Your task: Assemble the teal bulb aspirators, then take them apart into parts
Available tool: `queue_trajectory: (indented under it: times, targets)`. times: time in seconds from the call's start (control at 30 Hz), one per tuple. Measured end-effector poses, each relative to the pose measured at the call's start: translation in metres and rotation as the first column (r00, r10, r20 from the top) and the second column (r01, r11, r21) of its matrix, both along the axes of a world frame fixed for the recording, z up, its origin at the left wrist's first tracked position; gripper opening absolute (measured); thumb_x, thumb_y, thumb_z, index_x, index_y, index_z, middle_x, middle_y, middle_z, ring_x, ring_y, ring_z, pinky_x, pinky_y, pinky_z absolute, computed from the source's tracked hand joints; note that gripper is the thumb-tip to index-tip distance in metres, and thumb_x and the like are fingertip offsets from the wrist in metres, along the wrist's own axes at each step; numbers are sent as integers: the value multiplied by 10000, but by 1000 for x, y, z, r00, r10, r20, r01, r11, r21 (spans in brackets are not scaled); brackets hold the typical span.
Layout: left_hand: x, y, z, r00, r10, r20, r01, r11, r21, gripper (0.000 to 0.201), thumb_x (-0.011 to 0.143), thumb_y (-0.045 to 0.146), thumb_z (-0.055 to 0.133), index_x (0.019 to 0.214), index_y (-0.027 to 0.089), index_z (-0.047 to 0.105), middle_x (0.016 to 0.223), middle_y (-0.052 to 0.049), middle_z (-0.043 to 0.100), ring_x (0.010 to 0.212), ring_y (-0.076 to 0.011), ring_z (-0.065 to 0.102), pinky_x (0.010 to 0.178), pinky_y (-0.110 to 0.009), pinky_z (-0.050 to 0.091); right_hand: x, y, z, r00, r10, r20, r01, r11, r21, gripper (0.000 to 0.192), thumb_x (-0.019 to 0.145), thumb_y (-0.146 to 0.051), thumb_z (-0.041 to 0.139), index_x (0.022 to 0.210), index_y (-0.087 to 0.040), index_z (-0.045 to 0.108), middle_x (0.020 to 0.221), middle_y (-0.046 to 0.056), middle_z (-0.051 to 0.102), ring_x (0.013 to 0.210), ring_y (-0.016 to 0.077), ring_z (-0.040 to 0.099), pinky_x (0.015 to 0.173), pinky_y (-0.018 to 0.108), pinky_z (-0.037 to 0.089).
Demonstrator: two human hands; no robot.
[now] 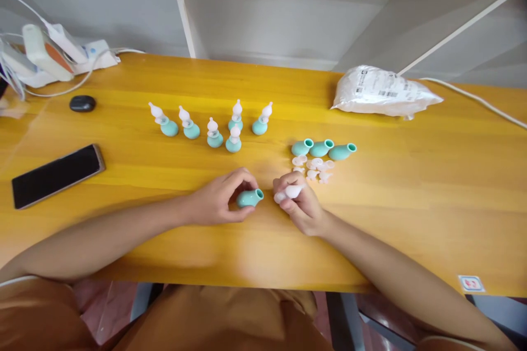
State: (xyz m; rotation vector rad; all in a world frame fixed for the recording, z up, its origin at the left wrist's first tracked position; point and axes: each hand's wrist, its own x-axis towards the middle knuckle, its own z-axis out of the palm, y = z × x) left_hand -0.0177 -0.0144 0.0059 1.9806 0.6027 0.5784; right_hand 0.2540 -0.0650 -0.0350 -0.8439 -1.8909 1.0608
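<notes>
- Yellow wooden table [432,203]: carries everything noted below.
- White plastic parcel [379,90]: far edge, right side (printed labels, too small to read).
- Black-screened phone [57,176]: lies flat at the left, screen up.
- Left hand [218,197]: thumb and fingers curl round a teal bulb [247,199], gripping it above the table's near half, its open mouth pointing toward the other hand.
- Right hand [304,208]: thumb and fingers pinch a white translucent piece [293,192], held just beside the teal bulb; the two are apart.
- Six teal-and-white units [191,130]: stand in a loose group beyond the left hand, each with a white top on a teal base.
- Three loose teal bulbs [321,149]: lie side by side beyond the right hand, mouths to the right.
- Black mouse [82,103]: beyond the phone.
- Small clear parts [299,160]: clustered between the loose bulbs and the right hand (exact count uncertain).
</notes>
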Motion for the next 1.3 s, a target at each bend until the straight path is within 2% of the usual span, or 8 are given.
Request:
queue_trajectory:
  times: [0.1, 0.23, 0.47, 0.67, 0.83, 1.0, 1.2, 1.3]
  targets:
    - [0, 0, 2, 1000, 17, 3, -17, 1000, 16, 306, 967, 245, 713, 1237, 241, 569, 1125, -44, 692, 977, -195, 701, 890, -348, 585, -1, 3, 5, 986, -97, -137, 98, 995, 2, 259, 1156, -512, 629, 1242, -289, 529, 939, -3, 620, 699, 159, 540, 607, 284, 451]
    - [-1, 2, 5, 999, 17, -37, -16, 999, 39, 286, 977, 235, 668, 1250, 234, 584, 1174, -60, 714, 982, -198, 698, 893, -346, 575, -2, 6, 13, 980, -167, -107, 166, 986, -23, 262, 1124, -483, 707, 1241, -276, 598, 985, 27, 706, 790, 178, 662, 672, 301, 545]
    - [-2, 5, 6, 997, 2, -74, -1, 1000, 19, 230, 1040, 277, 591, 1259, 218, 631, 1173, -64, 762, 961, -200, 709, 863, -328, 562, -3, 4, 17, 997, -17, -75, 16, 1000, -10, 181, 1088, -303, 750, 1200, -257, 615, 1014, 54, 777, 747, 157, 709, 616, 269, 555]
    - [-2, 5, 8, 995, 6, -98, -11, 999, -47, 236, 1120, 365, 555, 1275, 215, 652, 1141, -50, 784, 936, -192, 724, 861, -317, 560, -4, 5, 18, 1000, -26, 1, 26, 997, 75, 200, 1052, -228, 731, 1191, -269, 593, 1030, 54, 766, 724, 151, 691, 579, 256, 540]
    - [-2, 5, 9, 993, -18, -118, 10, 998, -69, 310, 1079, 449, 667, 1288, 220, 658, 1166, -64, 788, 977, -213, 733, 911, -341, 582, -1, 7, 16, 998, 1, 68, -14, 982, 186, 187, 1069, -206, 699, 1183, -273, 568, 971, 31, 756, 669, 138, 660, 549, 243, 486]
    - [-1, 3, 8, 993, -18, -116, 11, 998, -58, 275, 1032, 356, 747, 1265, 233, 669, 1179, -57, 799, 997, -212, 747, 938, -350, 586, 4, 9, 14, 973, 0, 232, -86, 928, 361, 189, 1118, -203, 657, 1267, -268, 561, 1003, 51, 788, 735, 167, 716, 629, 280, 534]
    - [-3, 5, 9, 991, -49, -125, 40, 996, -79, 221, 1039, 332, 751, 1227, 239, 683, 1152, -31, 811, 975, -192, 754, 903, -321, 568, 8, 10, 25, 900, -125, 418, -177, 772, 611, 121, 1134, -177, 641, 1231, -247, 624, 949, 46, 791, 673, 177, 672, 602, 327, 505]
    - [-3, 5, 8, 991, -50, -127, 37, 994, -103, 222, 1045, 379, 750, 1207, 241, 686, 1119, -25, 816, 946, -189, 759, 874, -315, 564, 6, 8, 29, 889, -189, 417, -153, 735, 660, 132, 1136, -180, 649, 1244, -255, 648, 961, 39, 820, 684, 180, 695, 592, 345, 507]
